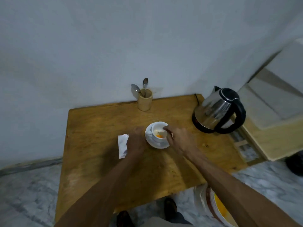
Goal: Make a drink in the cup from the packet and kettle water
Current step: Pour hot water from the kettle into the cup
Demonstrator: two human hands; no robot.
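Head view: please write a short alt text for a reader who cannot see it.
Seen from above, a right hand holds a spoon in a white cup on a saucer, with orange at the cup's bottom. The left hand rests beside a silver packet on the wooden table. A kettle and a spoon holder stand behind.

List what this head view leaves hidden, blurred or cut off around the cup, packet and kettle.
- Packet: its right part is covered by the left hand; print is too blurred to read.
- Cup: the right hand covers its right rim; whatever the fingers hold is blurred. Orange shows inside, but no water level.
- Kettle: lid shut, so its contents are hidden.
- Orange-and-white object on the floor: cut by the right arm and bottom edge.
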